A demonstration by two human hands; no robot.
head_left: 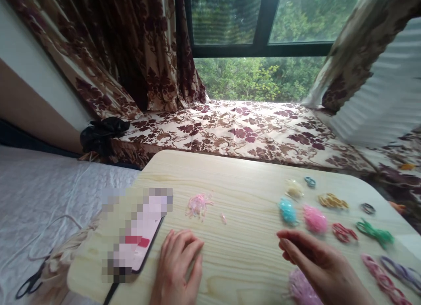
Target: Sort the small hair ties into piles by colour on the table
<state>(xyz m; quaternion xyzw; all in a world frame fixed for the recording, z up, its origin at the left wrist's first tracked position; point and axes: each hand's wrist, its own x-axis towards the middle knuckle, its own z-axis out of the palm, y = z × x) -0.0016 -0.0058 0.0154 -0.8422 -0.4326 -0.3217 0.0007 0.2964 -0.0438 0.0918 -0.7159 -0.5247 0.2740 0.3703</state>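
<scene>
My left hand (179, 265) rests palm down on the wooden table, fingers loosely bent, holding nothing I can see. Beyond its fingertips lies a small pile of pink and pale plastic bits (199, 205), with one pink piece (223, 218) apart to the right. Above the table at the right, my right hand (317, 261) has thumb and fingertips pressed together; anything between them is hidden. Partly under it is a lilac bundle (301, 287). Just past that hand are a pink bundle (315, 218), a turquoise bundle (287, 211) and a red band loop (344, 232).
A phone (148, 239), partly blurred out, lies left of my left hand with a cable. Green bands (375, 233), yellow bands (333, 201), a cream bundle (294, 188) and several hair ties line the table's right side. Black-handled scissors (31, 285) lie on the bed.
</scene>
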